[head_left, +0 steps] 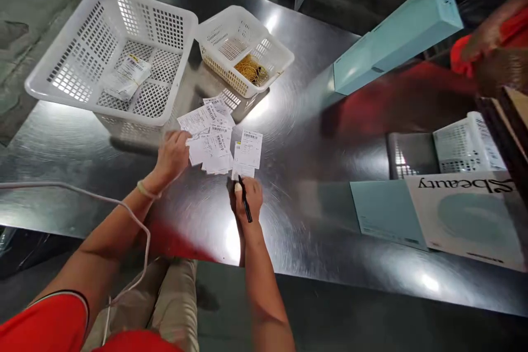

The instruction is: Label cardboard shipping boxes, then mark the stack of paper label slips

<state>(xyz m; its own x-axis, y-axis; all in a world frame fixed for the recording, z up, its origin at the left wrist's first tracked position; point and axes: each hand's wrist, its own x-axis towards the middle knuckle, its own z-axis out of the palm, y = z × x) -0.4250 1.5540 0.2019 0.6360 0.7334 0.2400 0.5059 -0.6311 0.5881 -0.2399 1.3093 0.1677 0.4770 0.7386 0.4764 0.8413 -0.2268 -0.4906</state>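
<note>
Several white printed paper slips (216, 146) with barcodes lie in a loose, overlapping heap on the steel table (297, 220). At the heap's left edge is my left hand (173, 154), its fingers curled and closed; whether a slip is pinched in them I cannot make out. My right hand (251, 198) is closed around a black pen (246, 203), which slants across the fingers. Just beyond that hand lies a smaller stack of slips (249, 151), its near end touching or close to the fingers. Something pale covers the right thumb.
A large white basket (181, 66) holding bagged papers stands at the left. Beside it, a smaller basket (284, 60) contains yellow rubber bands. A tall pale-blue box (396, 38) and flat boxes (383, 214) occupy the right. A white cable (103, 196) crosses my left arm. Another person's arm (490, 33) shows far right.
</note>
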